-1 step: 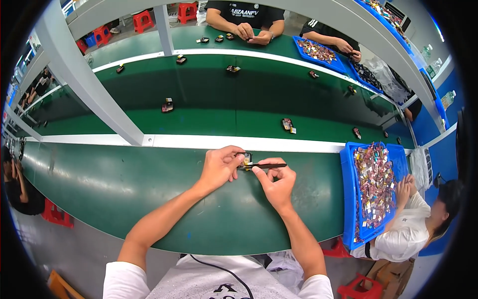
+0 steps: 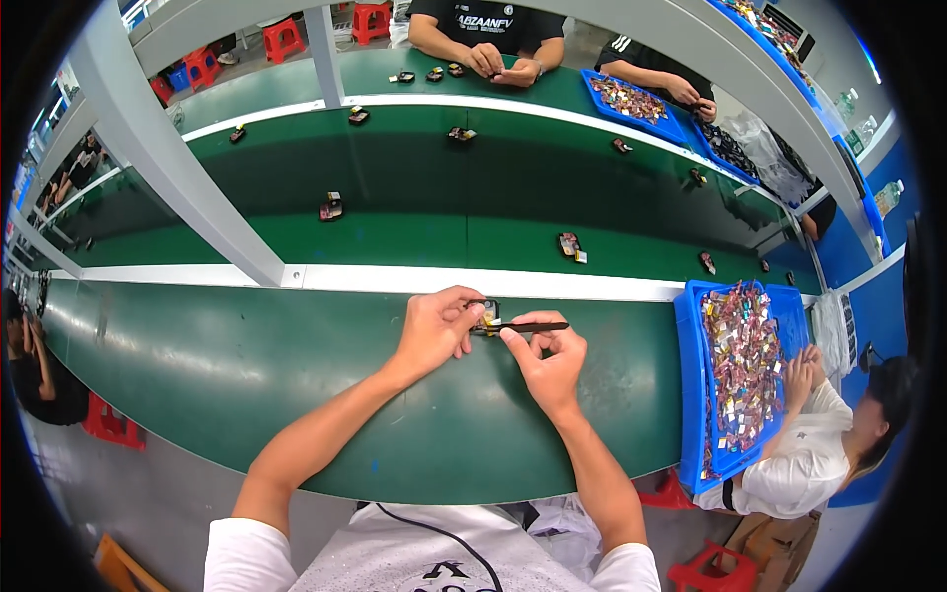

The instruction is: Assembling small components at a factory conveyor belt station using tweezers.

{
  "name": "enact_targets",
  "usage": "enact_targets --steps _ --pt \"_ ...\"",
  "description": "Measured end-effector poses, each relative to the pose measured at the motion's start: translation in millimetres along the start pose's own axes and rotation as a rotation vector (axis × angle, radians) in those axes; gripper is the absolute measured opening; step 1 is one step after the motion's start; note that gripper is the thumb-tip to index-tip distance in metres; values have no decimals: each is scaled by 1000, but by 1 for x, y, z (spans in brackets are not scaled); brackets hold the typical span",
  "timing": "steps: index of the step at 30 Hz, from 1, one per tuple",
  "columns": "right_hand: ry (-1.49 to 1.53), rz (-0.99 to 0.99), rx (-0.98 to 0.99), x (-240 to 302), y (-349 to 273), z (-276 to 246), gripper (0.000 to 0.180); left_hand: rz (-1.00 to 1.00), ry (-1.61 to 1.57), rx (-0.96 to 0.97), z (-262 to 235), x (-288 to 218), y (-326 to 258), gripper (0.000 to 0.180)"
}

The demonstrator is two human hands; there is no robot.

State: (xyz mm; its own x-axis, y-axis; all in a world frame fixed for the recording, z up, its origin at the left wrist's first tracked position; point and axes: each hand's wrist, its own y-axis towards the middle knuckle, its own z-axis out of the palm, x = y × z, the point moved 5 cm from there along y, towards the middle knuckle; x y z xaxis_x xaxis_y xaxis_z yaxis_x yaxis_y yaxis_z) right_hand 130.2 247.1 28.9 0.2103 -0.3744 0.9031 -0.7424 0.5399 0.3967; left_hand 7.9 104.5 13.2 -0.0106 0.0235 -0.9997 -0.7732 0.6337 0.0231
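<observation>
Over the green work table (image 2: 326, 395), my left hand (image 2: 430, 328) pinches a small black electronic housing (image 2: 491, 310) with pale and yellowish parts inside it. My thumb covers part of its left side. In my right hand (image 2: 554, 363) is a slim black pair of tweezers (image 2: 541, 327), lying almost level between thumb and fingers. Its tip reaches into the lower part of the housing; what exactly it touches is too small to make out. Both hands are close together, just in front of the white rail (image 2: 414, 280).
Beyond the rail, several similar black pieces (image 2: 570, 247) lie scattered on a green belt (image 2: 395, 237). A blue tray (image 2: 693, 395) heaped with small wired parts (image 2: 740, 365) stands to the right, beside a co-worker in a white shirt (image 2: 809, 454). A grey post (image 2: 187, 148) rises at left.
</observation>
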Motion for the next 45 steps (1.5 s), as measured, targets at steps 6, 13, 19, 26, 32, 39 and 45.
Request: enact_targets --steps 6,13,19,26,32,39,45 --pt "2 -19 -43 1 1 -1 16 -11 -22 -5 0 -1 -1 22" --pt "-24 -27 -55 3 0 -1 16 -3 0 20 0 -2 -2 23" --pt "-70 -51 -35 4 -1 0 16 -10 -24 44 2 -3 -3 23" --pt "318 196 -19 -4 2 4 15 25 -164 88 5 -3 -3 23" --pt "327 208 14 -8 2 5 15 -7 -179 101 1 -1 -3 25" --pt "350 233 14 -5 4 8 15 -9 -184 128 -6 -1 0 26" --pt "336 244 17 -4 3 7 15 7 -172 151 -5 -4 0 26"
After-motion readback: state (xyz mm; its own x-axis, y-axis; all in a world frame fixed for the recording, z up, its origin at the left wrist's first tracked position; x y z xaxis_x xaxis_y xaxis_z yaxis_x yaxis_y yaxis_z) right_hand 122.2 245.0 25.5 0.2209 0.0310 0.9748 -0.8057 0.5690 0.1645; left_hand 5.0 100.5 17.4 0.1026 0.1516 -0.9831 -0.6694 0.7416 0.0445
